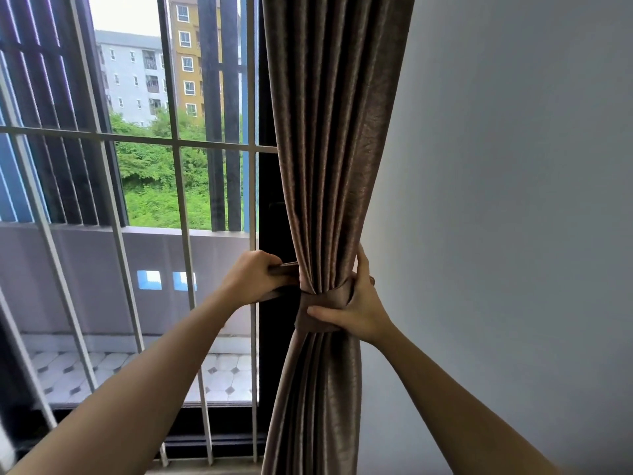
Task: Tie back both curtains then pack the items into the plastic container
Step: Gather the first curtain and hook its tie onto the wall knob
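Here, brown curtain (329, 149) gathered, tieback (325, 303) wrapped round; left hand (255, 279) clenched on its end at nine o'clock, right hand (356, 306) grasping the band.

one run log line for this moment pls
step: tying back curtain | left hand: pulling tieback end | right hand: gripping tieback band around bunched curtain | container: not in view
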{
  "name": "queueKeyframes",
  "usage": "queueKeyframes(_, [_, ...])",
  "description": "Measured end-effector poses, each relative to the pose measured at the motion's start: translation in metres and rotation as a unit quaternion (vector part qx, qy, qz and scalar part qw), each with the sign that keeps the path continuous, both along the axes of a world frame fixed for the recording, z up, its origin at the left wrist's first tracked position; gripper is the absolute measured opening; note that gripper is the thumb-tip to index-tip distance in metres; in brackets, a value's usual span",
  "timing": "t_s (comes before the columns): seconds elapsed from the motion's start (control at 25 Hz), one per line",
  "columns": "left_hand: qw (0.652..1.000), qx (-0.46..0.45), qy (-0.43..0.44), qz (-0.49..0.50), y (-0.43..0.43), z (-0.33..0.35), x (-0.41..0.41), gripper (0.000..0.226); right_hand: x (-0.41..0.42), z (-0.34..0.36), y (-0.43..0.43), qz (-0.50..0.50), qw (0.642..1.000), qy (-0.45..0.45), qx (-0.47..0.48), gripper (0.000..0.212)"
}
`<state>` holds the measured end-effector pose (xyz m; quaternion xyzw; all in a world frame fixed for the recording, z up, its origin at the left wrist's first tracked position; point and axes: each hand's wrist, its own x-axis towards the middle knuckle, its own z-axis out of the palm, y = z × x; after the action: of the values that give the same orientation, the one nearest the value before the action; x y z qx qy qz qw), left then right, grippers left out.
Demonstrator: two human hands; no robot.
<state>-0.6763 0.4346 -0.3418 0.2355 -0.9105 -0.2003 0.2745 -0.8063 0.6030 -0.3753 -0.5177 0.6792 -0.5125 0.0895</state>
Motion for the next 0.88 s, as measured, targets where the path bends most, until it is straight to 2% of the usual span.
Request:
queueKeyframes(0.08, [1.0, -0.016, -0.007, 0.015, 0.0, 0.005, 0.005, 0.037, 0.002, 0.006, -0.009, -0.033, 0.999, -0.008, -0.022, 0.119])
queueKeyframes(0.24, [0.998, -0.062, -0.011, 0.022, -0.006, 0.008, 0.015, 0.031, 0.014, 0.004, -0.015, -0.048, 0.998, -0.015, -0.031, 0.089])
queueKeyframes(0.36, [0.995, -0.088, -0.019, 0.033, -0.005, 0.009, 0.019, 0.03, 0.017, 0.008, -0.016, -0.057, 0.998, -0.025, -0.03, 0.083])
queueKeyframes(0.44, [0.997, -0.067, -0.023, 0.014, 0.006, 0.013, 0.021, 0.031, 0.018, 0.009, -0.013, -0.07, 0.997, -0.023, -0.026, 0.083])
queueKeyframes(0.6, [0.992, -0.06, -0.084, -0.066, 0.033, 0.022, 0.029, 0.037, 0.02, 0.004, -0.002, -0.159, 0.977, 0.129, 0.055, 0.093])
queueKeyframes(0.64, [0.991, -0.05, -0.091, -0.081, 0.04, 0.021, 0.03, 0.035, 0.019, 0.004, 0.0, -0.172, 0.975, 0.121, 0.066, 0.097])
queueKeyframes(0.68, [0.991, -0.031, -0.092, -0.091, 0.045, 0.02, 0.031, 0.034, 0.018, 0.007, 0.002, -0.162, 0.981, 0.077, 0.073, 0.098])
queueKeyframes(0.76, [0.993, -0.004, -0.081, -0.091, 0.051, 0.02, 0.031, 0.034, 0.013, 0.013, 0.007, -0.095, 0.991, -0.055, 0.08, 0.094])
queueKeyframes(0.8, [0.994, -0.006, -0.073, -0.08, 0.053, 0.02, 0.03, 0.035, 0.01, 0.014, 0.011, -0.053, 0.989, -0.107, 0.084, 0.088])
queueKeyframes(0.88, [0.997, 0.0, -0.053, -0.047, 0.056, 0.021, 0.03, 0.036, 0.0, 0.013, 0.019, -0.004, 0.986, -0.14, 0.093, 0.065])
